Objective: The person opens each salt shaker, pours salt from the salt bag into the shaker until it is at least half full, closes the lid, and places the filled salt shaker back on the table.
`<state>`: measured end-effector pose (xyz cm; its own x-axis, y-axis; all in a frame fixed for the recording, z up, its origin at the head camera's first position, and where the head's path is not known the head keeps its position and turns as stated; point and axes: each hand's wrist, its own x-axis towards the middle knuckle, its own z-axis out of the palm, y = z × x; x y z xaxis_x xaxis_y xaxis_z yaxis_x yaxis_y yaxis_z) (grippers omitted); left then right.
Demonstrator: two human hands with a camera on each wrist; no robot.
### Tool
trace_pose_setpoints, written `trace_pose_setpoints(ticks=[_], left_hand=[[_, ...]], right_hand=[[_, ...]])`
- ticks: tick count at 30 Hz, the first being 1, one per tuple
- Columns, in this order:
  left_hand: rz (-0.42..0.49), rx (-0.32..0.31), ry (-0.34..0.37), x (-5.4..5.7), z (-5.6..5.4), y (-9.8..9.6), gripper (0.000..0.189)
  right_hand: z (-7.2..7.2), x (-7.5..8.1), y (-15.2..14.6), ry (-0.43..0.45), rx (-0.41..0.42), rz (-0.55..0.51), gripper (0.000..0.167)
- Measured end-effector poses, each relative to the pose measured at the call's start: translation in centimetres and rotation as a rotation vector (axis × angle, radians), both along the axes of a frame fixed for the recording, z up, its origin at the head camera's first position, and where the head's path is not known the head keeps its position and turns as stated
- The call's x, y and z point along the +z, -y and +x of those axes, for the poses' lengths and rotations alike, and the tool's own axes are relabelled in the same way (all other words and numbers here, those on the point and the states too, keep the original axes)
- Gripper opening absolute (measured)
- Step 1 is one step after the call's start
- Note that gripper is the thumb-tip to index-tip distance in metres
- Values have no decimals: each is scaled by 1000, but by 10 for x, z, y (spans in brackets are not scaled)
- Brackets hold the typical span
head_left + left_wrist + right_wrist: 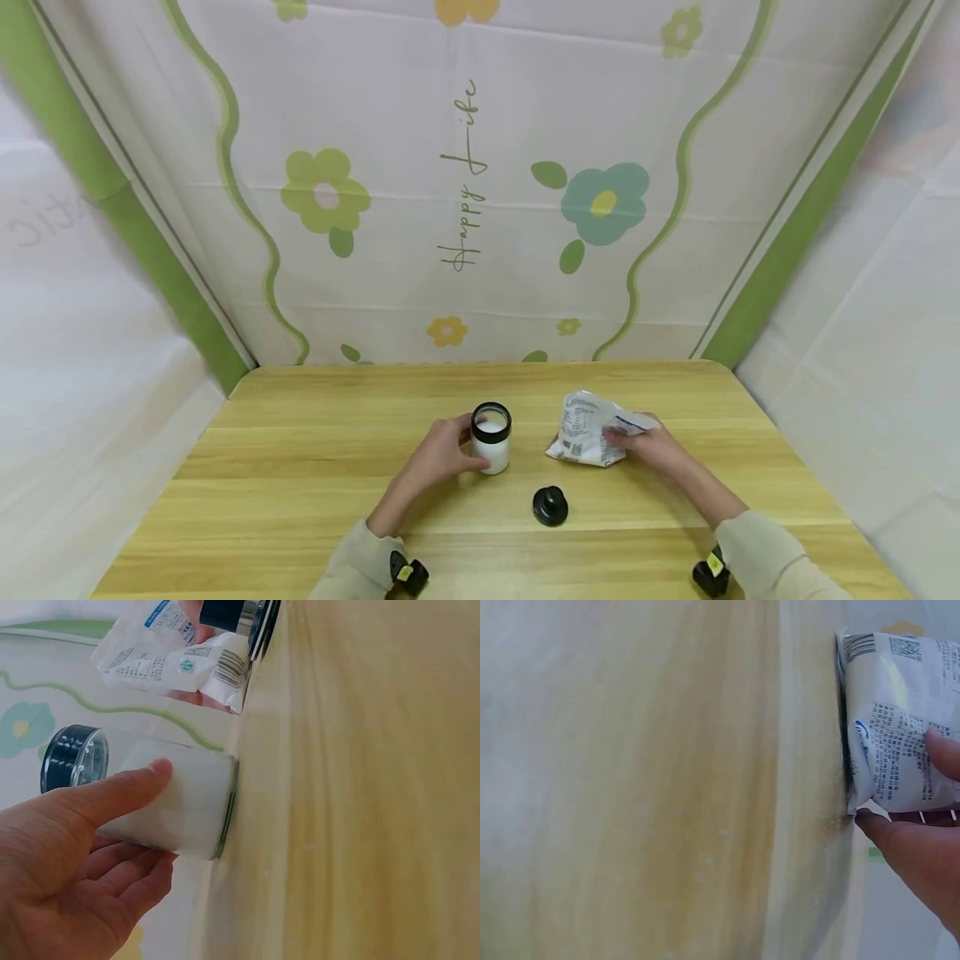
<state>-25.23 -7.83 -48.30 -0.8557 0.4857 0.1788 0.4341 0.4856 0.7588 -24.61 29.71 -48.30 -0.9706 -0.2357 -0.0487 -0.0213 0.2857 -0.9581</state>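
Note:
A glass jar [494, 457] with a black rim stands upright on the table, a white fill showing through its wall and open top. My left hand [444, 452] holds the jar from its left side. The thumb lies along the glass in the left wrist view, and the fingers are curled behind it. To the right, my right hand [658, 448] grips a white plastic bag [583, 427] printed with small text and codes. The bag's bottom sits on the tabletop in the right wrist view [900, 750]. Between the hands, nearer me, lies a black knobbed lid [551, 506].
The wooden table [337, 400] runs back to a hanging cloth [405, 208] printed with flowers. Pale cloth walls [97, 333] flank the table on both sides. A small black camera is strapped at each wrist.

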Motion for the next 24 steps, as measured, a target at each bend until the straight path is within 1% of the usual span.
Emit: trace_pose_setpoints(ticks=[3, 6, 9, 13, 19, 24], left_hand=[[-20, -18, 5, 1, -2, 2, 65], [-42, -28, 4, 1, -3, 4, 65], [-53, -31, 12, 0, -3, 5, 65], [-49, -30, 24, -1, -3, 5, 67], [-40, -23, 30, -1, -2, 5, 69], [-33, -20, 34, -1, -2, 5, 68]], right_hand=[[0, 4, -1, -26, -17, 15, 52], [0, 7, -2, -60, -17, 11, 51], [1, 10, -4, -90, -7, 33, 49], [2, 16, -6, -110, -19, 75, 48], [4, 24, -9, -94, -58, 119, 54], [6, 27, -10, -74, -67, 114, 56]])
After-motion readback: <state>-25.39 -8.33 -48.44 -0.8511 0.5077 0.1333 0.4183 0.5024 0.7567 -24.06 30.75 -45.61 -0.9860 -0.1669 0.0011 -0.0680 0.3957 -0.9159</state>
